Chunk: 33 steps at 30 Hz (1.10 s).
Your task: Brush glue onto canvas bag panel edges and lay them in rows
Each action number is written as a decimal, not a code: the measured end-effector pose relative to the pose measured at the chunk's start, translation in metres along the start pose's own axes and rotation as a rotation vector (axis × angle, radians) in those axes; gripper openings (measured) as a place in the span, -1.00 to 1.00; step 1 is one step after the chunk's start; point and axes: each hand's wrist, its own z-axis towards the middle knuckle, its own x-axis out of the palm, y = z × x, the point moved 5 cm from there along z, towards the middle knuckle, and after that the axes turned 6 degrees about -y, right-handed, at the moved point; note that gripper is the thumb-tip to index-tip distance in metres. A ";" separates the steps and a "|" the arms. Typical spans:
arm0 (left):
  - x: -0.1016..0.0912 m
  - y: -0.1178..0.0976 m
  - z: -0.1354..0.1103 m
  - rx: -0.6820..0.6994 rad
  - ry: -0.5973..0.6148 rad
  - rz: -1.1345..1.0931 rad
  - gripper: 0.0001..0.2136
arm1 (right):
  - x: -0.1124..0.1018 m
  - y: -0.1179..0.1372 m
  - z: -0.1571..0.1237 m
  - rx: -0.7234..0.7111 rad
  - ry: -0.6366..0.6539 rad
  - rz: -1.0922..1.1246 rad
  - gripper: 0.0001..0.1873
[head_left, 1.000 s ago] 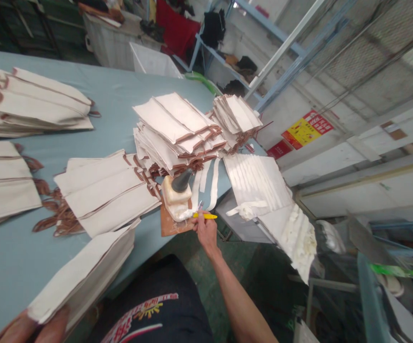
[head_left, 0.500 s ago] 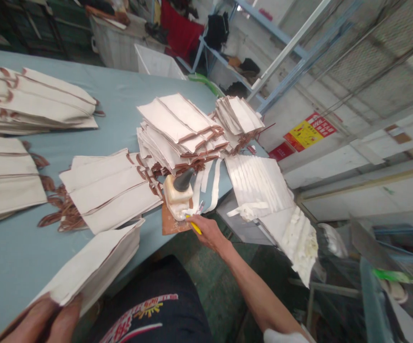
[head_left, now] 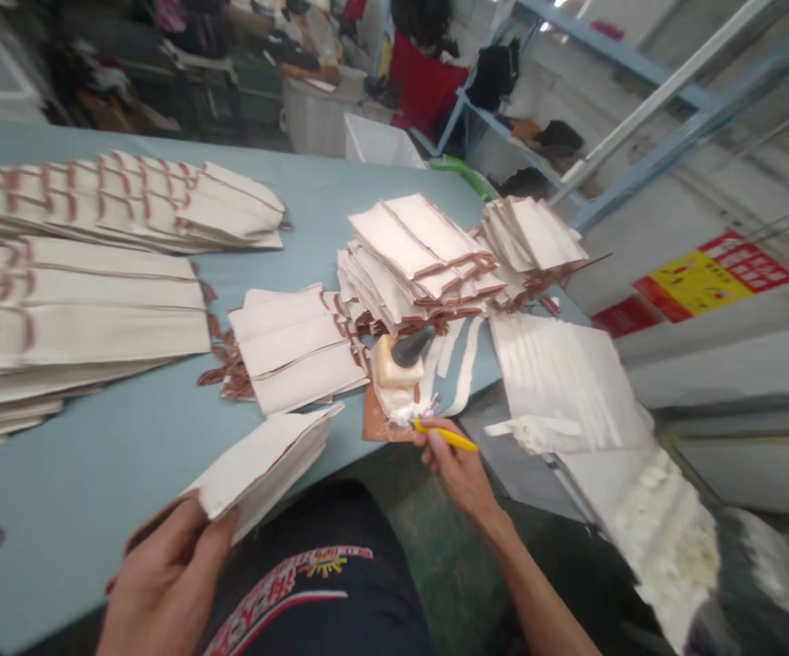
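My left hand (head_left: 166, 569) grips a cream canvas bag (head_left: 268, 456) with dark trim by its near end, thumb and fingers pinching it. The bag is tilted over the table's front edge, its layers slightly parted. My right hand (head_left: 459, 465) is closed on a yellow-handled brush (head_left: 445, 432). The brush's tip meets white paste on the front of a cream plastic container (head_left: 394, 387); the bristles are too small to make out. A black cone-shaped piece (head_left: 413, 347) sits on top of the container. Under it lies a brown board (head_left: 375, 421).
Stacks of cream bags (head_left: 422, 251) stand behind the container, with another pile (head_left: 299, 351) to its left. Long overlapping rows (head_left: 114, 292) lie further left on the blue-green table (head_left: 319, 205). White strips (head_left: 464, 364) and a strip-covered sheet (head_left: 558, 374) are at the right.
The camera view has turned left, so the table's contents appear further right. More of my left hand and the bag shows. The yellow handle now lies flatter, its tip still at the white paste.
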 end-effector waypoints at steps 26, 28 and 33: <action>-0.060 -0.009 -0.049 0.562 -0.138 0.171 -0.69 | 0.148 0.214 -0.039 0.166 0.295 0.603 -0.49; -0.060 -0.009 -0.048 0.573 -0.143 0.166 -0.68 | 0.148 0.212 -0.040 0.180 0.300 0.592 -0.48; -0.060 -0.006 -0.047 0.584 -0.183 0.151 -0.67 | 0.146 0.212 -0.038 0.167 0.225 0.595 -0.47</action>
